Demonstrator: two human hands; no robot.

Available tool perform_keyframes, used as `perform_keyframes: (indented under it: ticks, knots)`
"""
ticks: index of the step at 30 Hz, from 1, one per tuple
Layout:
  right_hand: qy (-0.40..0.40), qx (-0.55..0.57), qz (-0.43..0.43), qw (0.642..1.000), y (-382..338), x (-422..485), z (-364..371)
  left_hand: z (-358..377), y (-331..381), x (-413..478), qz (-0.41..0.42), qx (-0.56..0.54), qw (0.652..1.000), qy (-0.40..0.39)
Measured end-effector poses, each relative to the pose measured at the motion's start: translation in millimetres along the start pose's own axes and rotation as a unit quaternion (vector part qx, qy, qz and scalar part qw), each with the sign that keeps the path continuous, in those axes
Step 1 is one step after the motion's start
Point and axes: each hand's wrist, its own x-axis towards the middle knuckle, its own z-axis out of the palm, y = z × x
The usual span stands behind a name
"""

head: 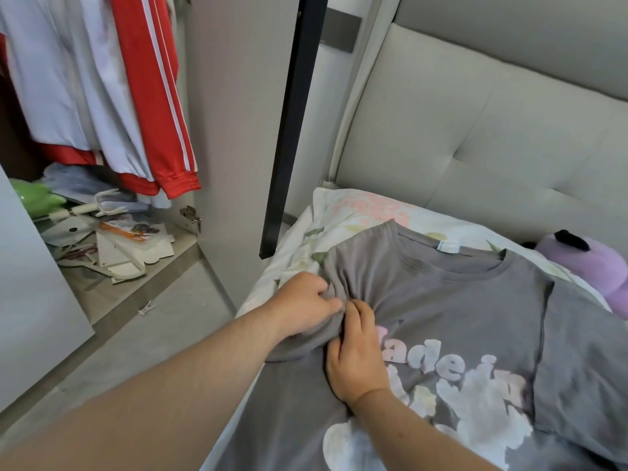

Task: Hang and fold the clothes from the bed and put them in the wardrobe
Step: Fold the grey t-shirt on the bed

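One grey T-shirt is lying front-up on the bed, beside one purple plush toy. The wardrobe is standing open at my left. My left hand is gripping the bunched sleeve; my right hand is pinching the fabric just beside it.

open wardrobe door beside bed, floor passage between

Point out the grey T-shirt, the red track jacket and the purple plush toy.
grey T-shirt (475, 311): head view, chest below the collar.
red track jacket (159, 96): head view, hanging striped sleeve.
purple plush toy (584, 263): head view, its rounded body.
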Motion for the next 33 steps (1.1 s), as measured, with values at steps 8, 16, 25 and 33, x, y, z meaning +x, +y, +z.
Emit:
perform_keyframes:
  ticks: [8, 16, 25, 33]
  knots:
    - [0.039, -0.074, -0.03, 0.996, -0.2, -0.4, 0.0, -96.7, -13.9, 40.8, -0.015, -0.256, 0.872, 0.417]
    - [0.023, -0.112, -0.085, 0.99, 4.3, 1.8, 0.6, -70.9, -73.1, 20.1, -0.223, -0.309, 0.919, 0.097]
    - [0.044, -0.105, -0.085, 0.99, 1.8, 0.5, -1.5, -93.0, -54.7, 5.6, -0.136, -0.452, 0.85, 0.236]
    - [0.073, -0.017, 0.014, 0.997, -26.2, 115.0, -75.8, -107.0, -56.2, 0.2, -0.091, -0.415, 0.881, 0.208]
